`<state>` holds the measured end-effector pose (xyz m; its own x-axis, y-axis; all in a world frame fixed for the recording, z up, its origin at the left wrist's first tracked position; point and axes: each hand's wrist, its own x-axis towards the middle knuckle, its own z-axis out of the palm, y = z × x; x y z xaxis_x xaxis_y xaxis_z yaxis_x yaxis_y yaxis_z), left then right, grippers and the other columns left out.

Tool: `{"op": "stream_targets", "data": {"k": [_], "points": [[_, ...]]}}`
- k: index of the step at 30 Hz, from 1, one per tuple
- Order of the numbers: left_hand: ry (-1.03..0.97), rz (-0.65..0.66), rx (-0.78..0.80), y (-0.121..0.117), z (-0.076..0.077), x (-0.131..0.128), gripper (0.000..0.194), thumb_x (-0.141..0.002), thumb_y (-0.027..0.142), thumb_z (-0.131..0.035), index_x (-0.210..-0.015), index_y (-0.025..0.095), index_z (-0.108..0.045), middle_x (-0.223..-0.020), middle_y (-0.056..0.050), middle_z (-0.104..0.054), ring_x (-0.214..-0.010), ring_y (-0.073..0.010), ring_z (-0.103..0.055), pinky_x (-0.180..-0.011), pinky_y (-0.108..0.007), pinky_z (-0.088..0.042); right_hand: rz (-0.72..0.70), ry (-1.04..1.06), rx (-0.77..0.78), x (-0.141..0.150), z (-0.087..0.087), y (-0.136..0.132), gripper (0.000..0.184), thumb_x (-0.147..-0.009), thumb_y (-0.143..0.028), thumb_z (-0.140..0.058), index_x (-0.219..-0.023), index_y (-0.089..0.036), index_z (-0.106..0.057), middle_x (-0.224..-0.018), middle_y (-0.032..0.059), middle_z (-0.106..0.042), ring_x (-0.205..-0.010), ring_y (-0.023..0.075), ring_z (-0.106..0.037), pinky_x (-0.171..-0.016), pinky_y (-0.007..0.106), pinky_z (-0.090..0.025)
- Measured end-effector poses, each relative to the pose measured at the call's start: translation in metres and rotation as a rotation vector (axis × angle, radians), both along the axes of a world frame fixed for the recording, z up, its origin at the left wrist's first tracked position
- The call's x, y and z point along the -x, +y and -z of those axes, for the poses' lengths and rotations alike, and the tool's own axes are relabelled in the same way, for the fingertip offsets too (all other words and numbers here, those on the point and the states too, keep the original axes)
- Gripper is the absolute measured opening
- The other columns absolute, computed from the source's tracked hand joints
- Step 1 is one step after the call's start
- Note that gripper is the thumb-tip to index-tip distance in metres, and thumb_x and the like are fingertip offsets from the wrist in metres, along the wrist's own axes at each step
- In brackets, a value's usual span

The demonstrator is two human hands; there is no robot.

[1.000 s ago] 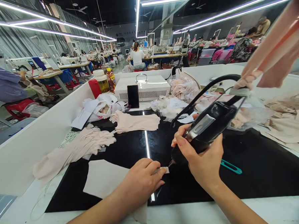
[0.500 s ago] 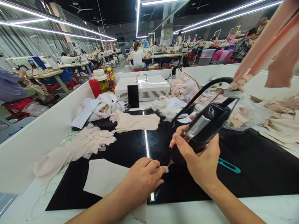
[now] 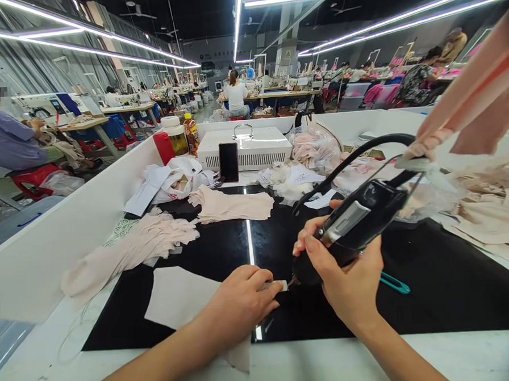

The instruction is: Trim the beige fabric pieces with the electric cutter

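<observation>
Tool clasped in right hand; left hand pinches pale strip

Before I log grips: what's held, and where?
Right hand: the black tool, by its lower body. Left hand: a pale piece, pinched or pressed near its tip.

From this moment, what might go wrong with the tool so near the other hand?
The tip of the black tool, held in the right hand, is close to the left hand, so a slip might hurt it. Little of the pale strip shows past the left hand, leaving scant margin. The thick black cord might tug the tool off line.
</observation>
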<state>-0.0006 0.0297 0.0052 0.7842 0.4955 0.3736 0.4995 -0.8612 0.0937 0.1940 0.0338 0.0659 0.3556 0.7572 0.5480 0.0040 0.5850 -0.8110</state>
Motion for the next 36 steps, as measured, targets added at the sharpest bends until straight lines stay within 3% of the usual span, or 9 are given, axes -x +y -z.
{"op": "stream_targets", "data": {"k": [4, 8, 21, 29, 36], "points": [[-0.069, 0.012, -0.003, -0.002, -0.004, 0.008, 0.018, -0.113, 0.02, -0.058, -0.127, 0.016, -0.07, -0.114, -0.007, -0.072, -0.096, -0.0225, -0.068, -0.091, -0.037, -0.062, 0.003, 0.006, -0.005, -0.002, -0.003, -0.002, 0.036, -0.086, -0.018, -0.084, -0.107, -0.028, -0.058, -0.083, -0.006, -0.071, -0.061, 0.0136, -0.068, -0.058, 0.028, -0.061], [-0.114, -0.008, -0.049, -0.005, -0.006, 0.018, 0.021, -0.114, 0.014, -0.051, -0.115, 0.015, -0.072, -0.108, -0.008, -0.073, -0.094, -0.0219, -0.066, -0.09, -0.036, -0.062, -0.013, 0.051, -0.003, -0.003, -0.005, -0.007, 0.049, -0.085, -0.015, -0.086, -0.123, -0.029, -0.058, -0.083, -0.0071, -0.071, -0.058, 0.0131, -0.067, -0.053, 0.027, -0.059], [-0.11, -0.039, -0.074, -0.012, 0.004, 0.021, 0.018, -0.111, 0.008, -0.056, -0.118, 0.014, -0.071, -0.108, -0.007, -0.073, -0.096, -0.0198, -0.069, -0.101, -0.037, -0.061, -0.007, 0.068, 0.01, -0.007, -0.002, -0.011, 0.055, -0.084, -0.013, -0.088, -0.128, -0.031, -0.06, -0.086, -0.0063, -0.073, -0.063, 0.0157, -0.068, -0.056, 0.031, -0.06], [-0.088, -0.046, -0.04, -0.014, 0.001, 0.02, 0.015, -0.11, 0.009, -0.059, -0.12, 0.014, -0.07, -0.108, -0.007, -0.073, -0.096, -0.02, -0.068, -0.098, -0.036, -0.062, 0.029, 0.059, 0.022, -0.006, -0.006, -0.008, 0.055, -0.087, -0.022, -0.091, -0.132, -0.033, -0.062, -0.084, -0.0068, -0.072, -0.063, 0.0174, -0.068, -0.061, 0.035, -0.06], [-0.154, -0.043, -0.063, -0.013, 0.005, 0.019, 0.021, -0.112, 0.008, -0.051, -0.118, 0.014, -0.07, -0.106, -0.007, -0.073, -0.094, -0.0197, -0.067, -0.093, -0.035, -0.063, -0.032, 0.109, 0.007, 0.011, -0.007, 0.002, 0.05, -0.087, -0.026, -0.092, -0.126, -0.031, -0.06, -0.084, -0.0078, -0.071, -0.061, 0.0148, -0.067, -0.061, 0.033, -0.061]]}}
